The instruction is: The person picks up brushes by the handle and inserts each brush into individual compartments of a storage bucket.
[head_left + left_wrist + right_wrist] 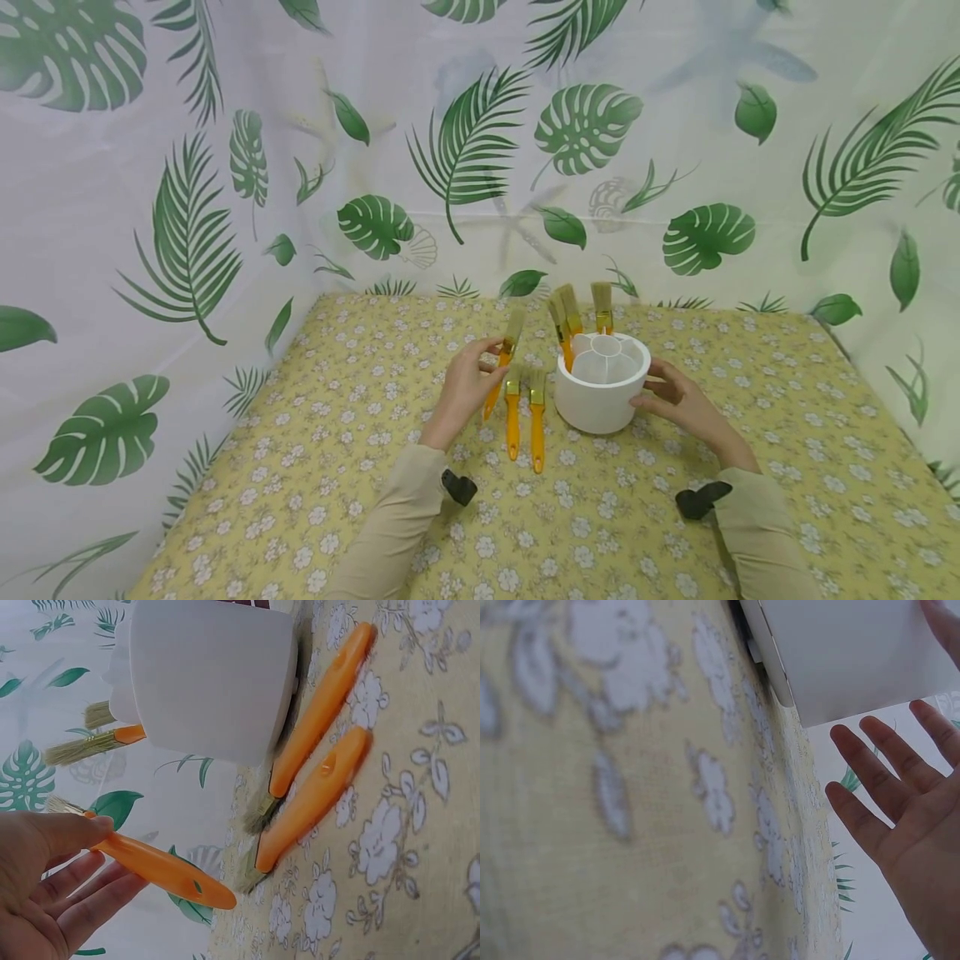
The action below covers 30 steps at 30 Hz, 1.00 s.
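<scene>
My left hand [471, 385] pinches a paintbrush [166, 868] near its metal collar, bristles up and orange handle pointing down. Two more orange-handled paintbrushes, a nearer one [537, 429] and one beside it [513, 425], lie side by side on the table. To their right stands a round white organizer [597, 406] with dividers and a central ring. Several paintbrushes [603, 304] stand in its compartments, bristles upward. My right hand [684, 403] is at the organizer's right side, thumb and fingers spread and mostly straight, fingertips right at its wall.
A yellow floral cloth [337, 500] covers the table. White curtains with green leaves [465, 150] hang along its back and sides. A black wrist camera [459, 487] is on the left sleeve, another camera [702, 500] on the right.
</scene>
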{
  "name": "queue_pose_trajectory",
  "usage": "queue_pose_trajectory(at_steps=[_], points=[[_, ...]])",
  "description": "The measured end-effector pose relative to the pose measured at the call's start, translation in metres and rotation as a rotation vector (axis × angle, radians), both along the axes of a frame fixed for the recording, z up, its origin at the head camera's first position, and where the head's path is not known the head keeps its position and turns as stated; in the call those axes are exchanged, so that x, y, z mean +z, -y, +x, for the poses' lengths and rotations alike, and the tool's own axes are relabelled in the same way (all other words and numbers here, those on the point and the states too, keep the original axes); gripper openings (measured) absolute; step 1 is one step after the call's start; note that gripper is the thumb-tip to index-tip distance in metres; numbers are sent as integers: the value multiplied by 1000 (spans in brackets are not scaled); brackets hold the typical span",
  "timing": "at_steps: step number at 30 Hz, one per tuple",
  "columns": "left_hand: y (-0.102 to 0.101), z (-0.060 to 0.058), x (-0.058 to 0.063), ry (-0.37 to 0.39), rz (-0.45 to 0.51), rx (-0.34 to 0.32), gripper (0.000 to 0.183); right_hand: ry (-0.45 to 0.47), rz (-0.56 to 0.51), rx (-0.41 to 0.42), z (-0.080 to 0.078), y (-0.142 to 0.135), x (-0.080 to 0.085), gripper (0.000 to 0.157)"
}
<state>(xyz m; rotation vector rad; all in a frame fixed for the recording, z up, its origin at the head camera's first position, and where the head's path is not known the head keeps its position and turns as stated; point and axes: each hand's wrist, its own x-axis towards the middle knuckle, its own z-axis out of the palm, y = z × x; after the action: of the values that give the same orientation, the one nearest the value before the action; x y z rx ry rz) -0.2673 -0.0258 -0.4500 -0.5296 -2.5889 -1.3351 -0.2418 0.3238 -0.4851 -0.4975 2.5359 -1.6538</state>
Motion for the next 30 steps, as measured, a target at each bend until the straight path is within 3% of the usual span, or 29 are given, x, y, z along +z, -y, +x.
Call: queue_pose_trajectory(at_steps=[19,30], points=[[-8,0,6,-51,13,6,44,5,12,-19,-1,0,-3,68],[-11,1,9,-37,54,-9,45,17,11,-19,0,0,1,66]])
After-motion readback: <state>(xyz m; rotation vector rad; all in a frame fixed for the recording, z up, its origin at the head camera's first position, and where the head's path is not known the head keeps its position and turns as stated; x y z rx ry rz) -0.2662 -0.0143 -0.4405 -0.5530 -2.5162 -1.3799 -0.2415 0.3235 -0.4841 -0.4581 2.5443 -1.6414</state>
